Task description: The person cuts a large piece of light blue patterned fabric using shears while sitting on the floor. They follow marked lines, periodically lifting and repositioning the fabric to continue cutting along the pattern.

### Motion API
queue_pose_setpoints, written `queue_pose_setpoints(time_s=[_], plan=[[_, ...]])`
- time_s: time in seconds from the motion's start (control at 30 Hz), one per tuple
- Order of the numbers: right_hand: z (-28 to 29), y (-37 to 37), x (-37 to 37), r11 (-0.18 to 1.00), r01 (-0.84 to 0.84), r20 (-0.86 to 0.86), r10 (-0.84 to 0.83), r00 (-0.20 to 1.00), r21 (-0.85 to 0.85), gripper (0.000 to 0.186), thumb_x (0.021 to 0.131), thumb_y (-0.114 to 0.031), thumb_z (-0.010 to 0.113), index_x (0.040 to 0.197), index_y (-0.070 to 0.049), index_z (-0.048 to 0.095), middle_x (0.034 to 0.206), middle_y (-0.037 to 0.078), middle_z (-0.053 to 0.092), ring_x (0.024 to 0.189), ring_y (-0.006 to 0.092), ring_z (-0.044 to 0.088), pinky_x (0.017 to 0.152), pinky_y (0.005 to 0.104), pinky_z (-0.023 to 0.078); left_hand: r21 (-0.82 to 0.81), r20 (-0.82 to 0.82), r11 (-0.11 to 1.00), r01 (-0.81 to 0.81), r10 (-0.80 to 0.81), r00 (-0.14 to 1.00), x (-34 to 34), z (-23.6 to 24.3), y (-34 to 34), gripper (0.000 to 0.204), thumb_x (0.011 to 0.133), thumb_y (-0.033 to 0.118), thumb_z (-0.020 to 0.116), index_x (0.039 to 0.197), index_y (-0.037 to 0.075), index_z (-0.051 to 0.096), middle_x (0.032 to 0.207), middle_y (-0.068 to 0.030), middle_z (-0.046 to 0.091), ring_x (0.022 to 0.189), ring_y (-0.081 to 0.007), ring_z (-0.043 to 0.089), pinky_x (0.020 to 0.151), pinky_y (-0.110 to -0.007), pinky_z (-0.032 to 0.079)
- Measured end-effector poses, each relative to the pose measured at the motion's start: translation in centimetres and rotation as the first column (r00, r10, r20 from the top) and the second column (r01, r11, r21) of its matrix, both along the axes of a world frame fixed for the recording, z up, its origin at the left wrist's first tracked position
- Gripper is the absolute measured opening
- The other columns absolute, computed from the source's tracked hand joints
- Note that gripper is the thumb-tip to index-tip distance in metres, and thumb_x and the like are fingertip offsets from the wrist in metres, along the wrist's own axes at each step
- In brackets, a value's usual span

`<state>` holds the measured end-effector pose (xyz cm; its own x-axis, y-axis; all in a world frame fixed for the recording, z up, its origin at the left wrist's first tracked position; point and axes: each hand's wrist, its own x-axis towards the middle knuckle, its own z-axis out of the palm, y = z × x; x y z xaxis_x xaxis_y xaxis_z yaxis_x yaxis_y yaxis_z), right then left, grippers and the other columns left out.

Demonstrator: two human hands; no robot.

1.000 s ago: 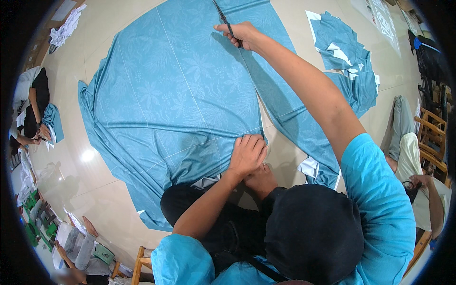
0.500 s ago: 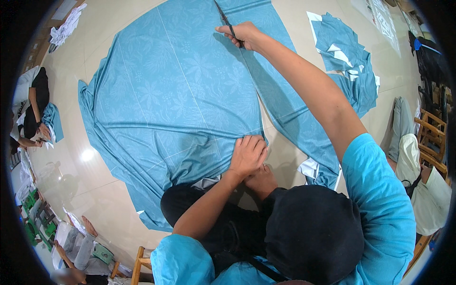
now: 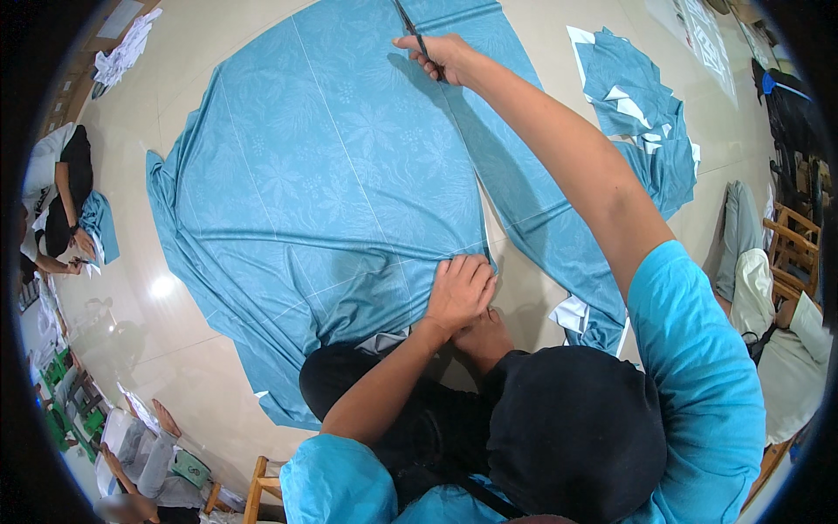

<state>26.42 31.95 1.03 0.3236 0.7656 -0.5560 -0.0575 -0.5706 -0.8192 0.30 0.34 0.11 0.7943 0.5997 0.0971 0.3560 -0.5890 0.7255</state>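
Note:
A large sheet of blue leaf-patterned fabric [image 3: 349, 148] with thin pale lines lies spread over the floor in front of me. Far out along its long cut, my right hand [image 3: 439, 58] grips black-handled scissors [image 3: 417, 37], whose dark blades point away and reach the picture's upper edge. Close to my body, my left hand [image 3: 460, 293] has its fingers curled over the near end of the cut edge, holding the fabric down; its fingertips are partly hidden. Just beside that hand is my bare foot [image 3: 485, 339]. A narrow gap of floor separates the two sides of the cut.
A pile of blue cut pieces with white undersides [image 3: 633, 96] lies to the right. Wooden chairs [image 3: 793, 253] and a seated person are at the far right. On the left, another person handles a small blue piece [image 3: 100, 227]. A wooden stool [image 3: 259, 485] stands at lower left.
My right hand has shifted slightly farther away with the scissors, its thumb a little higher. My left hand stays on the same spot of fabric. The whole view has drifted slightly.

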Motion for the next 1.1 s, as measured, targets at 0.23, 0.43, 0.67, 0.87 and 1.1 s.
queue_pose_setpoints(time_s=[0.23, 0.43, 0.67, 0.87, 1.1], plan=[[0.03, 0.26, 0.17, 1.000, 0.020, -0.019, -0.020, 1.000, -0.023, 0.058, 0.085, -0.050, 0.097, 0.098, 0.002, 0.074, 0.069, -0.001, 0.055, 0.060, 0.0085, 0.050, 0.052, 0.0244, 0.037, 0.000, 0.014, 1.000, -0.007, 0.007, 1.000, 0.05, -0.02, -0.03, 0.019, 0.093, 0.018, 0.079, 0.105, 0.010, 0.067, 0.115, -0.0043, 0.068, 0.106, -0.0271, 0.063, 0.089, -0.044, 0.043], [0.02, 0.40, 0.12, 0.999, 0.017, -0.005, -0.018, 1.000, -0.027, 0.054, 0.085, -0.047, 0.098, 0.093, 0.000, 0.073, 0.069, 0.000, 0.056, 0.059, 0.0087, 0.051, 0.052, 0.0244, 0.038, -0.008, 0.018, 1.000, -0.010, 0.010, 1.000, 0.08, 0.13, 0.07, 0.019, 0.093, 0.018, 0.079, 0.105, 0.010, 0.067, 0.115, -0.0052, 0.068, 0.105, -0.0272, 0.063, 0.089, -0.044, 0.043], [-0.26, 0.69, 0.11, 1.000, 0.006, 0.009, -0.005, 1.000, -0.022, 0.046, 0.087, -0.040, 0.099, 0.087, -0.002, 0.073, 0.068, 0.001, 0.058, 0.058, 0.0096, 0.051, 0.051, 0.0248, 0.038, 0.001, 0.002, 1.000, -0.004, 0.004, 1.000, 0.06, 0.14, 0.05, 0.019, 0.093, 0.019, 0.079, 0.105, 0.010, 0.067, 0.115, -0.0054, 0.068, 0.106, -0.0274, 0.063, 0.090, -0.044, 0.044], [-0.47, 0.78, 0.13, 1.000, -0.002, 0.038, 0.003, 0.999, -0.025, 0.045, 0.087, -0.039, 0.099, 0.085, -0.003, 0.073, 0.069, 0.002, 0.059, 0.058, 0.0098, 0.052, 0.050, 0.0239, 0.039, 0.000, 0.000, 1.000, -0.004, 0.004, 1.000, 0.09, 0.05, 0.04, 0.019, 0.093, 0.019, 0.078, 0.105, 0.010, 0.068, 0.115, -0.0053, 0.068, 0.106, -0.0274, 0.063, 0.090, -0.044, 0.043], [-0.26, 0.76, 0.38, 1.000, -0.026, 0.031, 0.026, 0.999, -0.012, 0.045, 0.088, -0.041, 0.098, 0.086, -0.004, 0.073, 0.070, 0.002, 0.060, 0.059, 0.0097, 0.053, 0.051, 0.0240, 0.040, -0.003, -0.002, 1.000, -0.003, 0.003, 1.000, 0.08, 0.05, 0.06, 0.019, 0.093, 0.019, 0.078, 0.105, 0.010, 0.068, 0.116, -0.0052, 0.068, 0.106, -0.0274, 0.063, 0.089, -0.044, 0.043]])
